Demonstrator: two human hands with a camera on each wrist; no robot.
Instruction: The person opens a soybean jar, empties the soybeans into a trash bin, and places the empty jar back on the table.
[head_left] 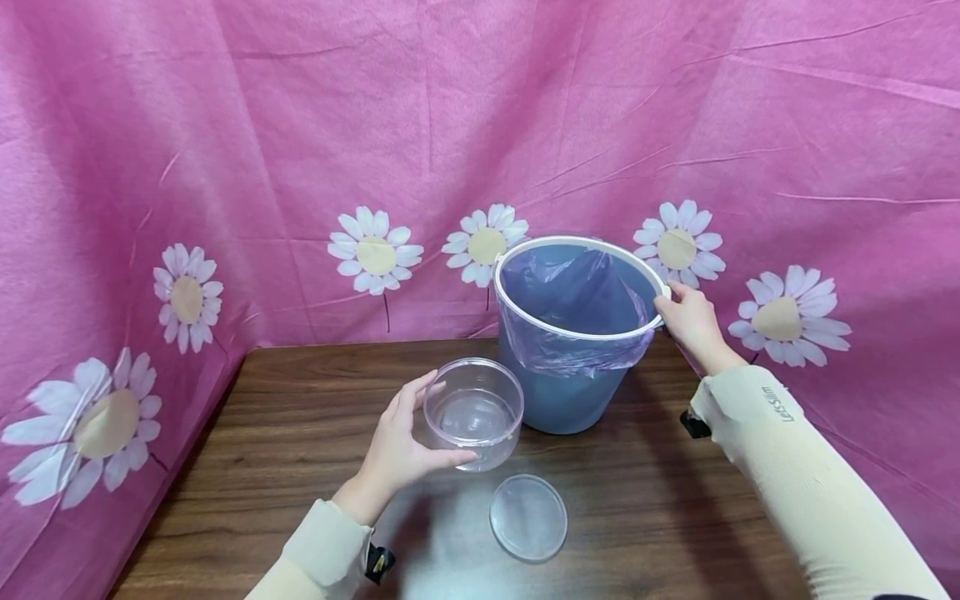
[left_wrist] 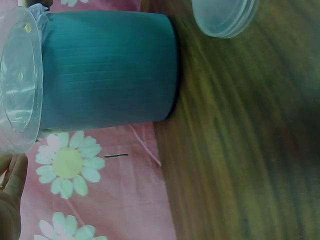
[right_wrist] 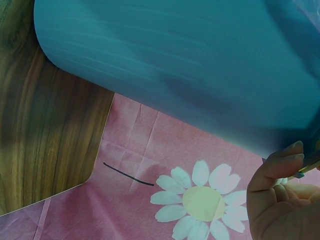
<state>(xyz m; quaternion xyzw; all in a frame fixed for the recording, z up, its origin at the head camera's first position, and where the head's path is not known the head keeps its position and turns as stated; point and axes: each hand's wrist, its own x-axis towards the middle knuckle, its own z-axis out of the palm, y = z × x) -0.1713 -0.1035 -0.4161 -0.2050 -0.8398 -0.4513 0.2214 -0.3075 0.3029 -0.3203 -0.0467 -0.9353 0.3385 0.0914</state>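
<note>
My left hand (head_left: 401,442) holds a round, clear plastic tub (head_left: 474,417) without its lid, thumb along the front and fingers round the far left side. The tub is raised over the table, close in front of the bin, and overlaps it in the left wrist view. A blue-grey trash bin (head_left: 558,396) has a white rim and a sheer purple liner (head_left: 577,354) folded over its edge. At the bin's right side, my right hand (head_left: 693,325) grips the rim, thumb and fingers curled there in the right wrist view. A round clear lid (head_left: 528,518) lies flat on the table.
The dark wood-grain table (head_left: 300,433) runs back to a pink cloth (head_left: 285,150) with printed daisies, hanging behind and along both sides. The bin stands near the table's back edge.
</note>
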